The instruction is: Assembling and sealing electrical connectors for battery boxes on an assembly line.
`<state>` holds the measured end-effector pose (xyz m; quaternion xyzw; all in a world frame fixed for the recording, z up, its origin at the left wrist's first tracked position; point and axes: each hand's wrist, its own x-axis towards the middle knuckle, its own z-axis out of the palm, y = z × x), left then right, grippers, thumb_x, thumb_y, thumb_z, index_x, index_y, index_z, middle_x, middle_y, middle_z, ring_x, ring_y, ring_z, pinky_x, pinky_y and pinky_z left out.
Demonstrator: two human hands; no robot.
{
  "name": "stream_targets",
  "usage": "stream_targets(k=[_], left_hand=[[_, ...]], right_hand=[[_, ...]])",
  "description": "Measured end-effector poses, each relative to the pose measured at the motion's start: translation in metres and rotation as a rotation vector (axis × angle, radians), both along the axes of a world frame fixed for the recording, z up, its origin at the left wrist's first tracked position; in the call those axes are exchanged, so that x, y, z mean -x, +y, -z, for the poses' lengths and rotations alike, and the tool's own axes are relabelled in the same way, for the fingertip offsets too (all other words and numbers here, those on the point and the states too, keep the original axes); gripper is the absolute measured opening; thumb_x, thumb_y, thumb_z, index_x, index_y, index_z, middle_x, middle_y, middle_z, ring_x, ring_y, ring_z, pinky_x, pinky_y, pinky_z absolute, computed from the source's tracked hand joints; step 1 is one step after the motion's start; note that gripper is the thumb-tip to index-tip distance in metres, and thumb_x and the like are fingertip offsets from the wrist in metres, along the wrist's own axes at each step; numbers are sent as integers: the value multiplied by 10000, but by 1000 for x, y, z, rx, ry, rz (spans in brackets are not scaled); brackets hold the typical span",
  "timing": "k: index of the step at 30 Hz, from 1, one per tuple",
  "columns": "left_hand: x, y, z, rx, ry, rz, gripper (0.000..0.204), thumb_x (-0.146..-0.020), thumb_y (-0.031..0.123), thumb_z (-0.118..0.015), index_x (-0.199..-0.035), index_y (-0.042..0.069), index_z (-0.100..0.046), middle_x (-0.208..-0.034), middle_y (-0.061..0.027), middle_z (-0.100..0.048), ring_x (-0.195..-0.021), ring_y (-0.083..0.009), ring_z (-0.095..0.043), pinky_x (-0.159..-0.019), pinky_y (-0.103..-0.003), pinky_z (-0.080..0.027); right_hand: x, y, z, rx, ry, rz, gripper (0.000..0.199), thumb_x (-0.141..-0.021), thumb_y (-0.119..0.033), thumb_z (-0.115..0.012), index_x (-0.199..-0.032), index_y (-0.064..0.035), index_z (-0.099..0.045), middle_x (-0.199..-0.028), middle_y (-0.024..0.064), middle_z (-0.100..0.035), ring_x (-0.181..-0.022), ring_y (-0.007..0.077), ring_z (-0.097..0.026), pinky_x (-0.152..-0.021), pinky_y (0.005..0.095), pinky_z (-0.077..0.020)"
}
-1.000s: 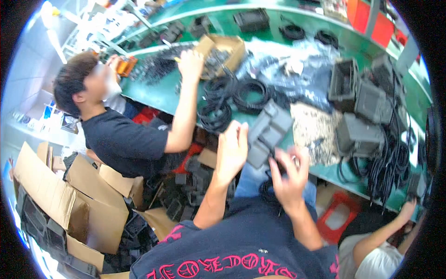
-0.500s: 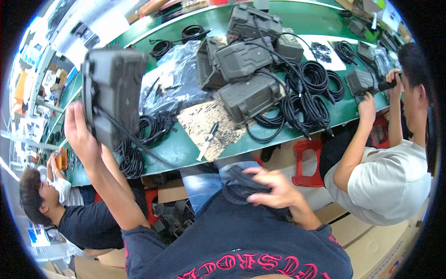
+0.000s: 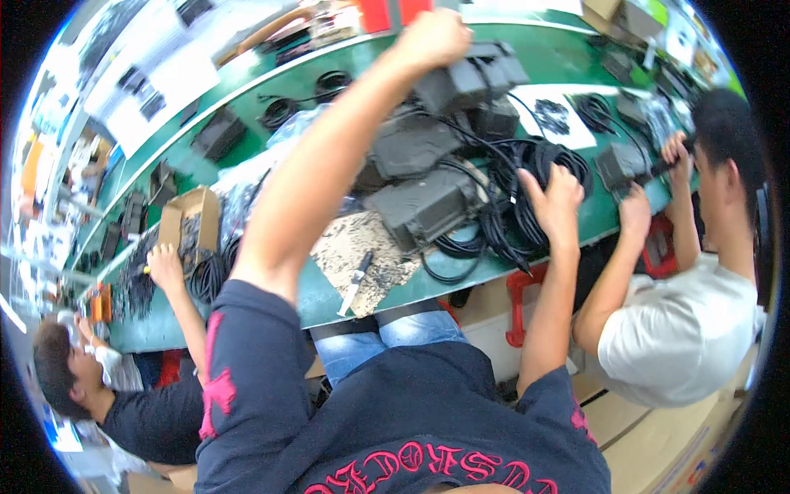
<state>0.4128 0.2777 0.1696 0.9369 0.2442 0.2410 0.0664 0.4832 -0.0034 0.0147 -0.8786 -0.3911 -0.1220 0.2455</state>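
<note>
My left hand [image 3: 436, 37] reaches up to the far side of the stack and is closed at the upper edge of a dark grey plastic box [image 3: 467, 81]; its fingertips are partly hidden. Under and in front of that box lie more boxes of the same kind, the nearest grey box [image 3: 428, 206] tilted on the table. My right hand [image 3: 558, 198] lies over a coil of black cable [image 3: 533, 160] to the right of the stack, thumb up and fingers curled on the loops. Black cables run from the boxes to these coils.
A speckled brown sheet [image 3: 329, 259] with a white-and-black pen-like tool [image 3: 357, 284] lies near the green table's [image 3: 313, 309] front edge. A small carton [image 3: 191, 218] stands at left by a co-worker's hand [image 3: 166, 265]. On the right another person handles a grey box [image 3: 619, 165].
My left hand has swung from the left, where it held a box, up to the stack's top. My right hand has carried the cable coil from my lap onto the table. A carton now shows at left.
</note>
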Motion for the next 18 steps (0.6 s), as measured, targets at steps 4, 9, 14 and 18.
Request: stream_targets(k=[4,9,14,18], left_hand=[[-12,-18,19,215,-164,3,400,-868,366,-581,-985,6,-712,-999,-261,-683,-981,-417,-662,-908,-492,-517],[49,-32,24,262,-659,44,371,-882,363,-589,-850,7,-687,-870,-238,-687,-851,-419,-665,-815,-475,-523],[154,56,63,-65,-594,-263,282,-888,275,-567,-762,42,-663,-741,-217,-656,-722,-408,-659,-667,-497,-526],[218,172,105,55,-130,-584,177,-839,165,-573,-894,29,-672,-913,-234,-688,-861,-420,-673,-764,-520,-543]], right_hand=[[2,-24,-9,-320,3,-3,434,-862,-257,-717,-1176,26,-619,-1130,214,-625,-1085,357,-591,-985,426,-428],[90,29,-103,-838,-33,-388,132,-932,-11,-602,-1028,58,-661,-997,104,-666,-926,168,-618,-863,284,-491],[155,204,-191,-592,51,-862,209,-867,-187,-634,-961,-13,-699,-840,203,-688,-730,341,-678,-703,364,-532],[129,410,-141,226,-313,-864,252,-801,-154,-558,-943,-18,-715,-968,230,-693,-892,386,-685,-792,475,-547]])
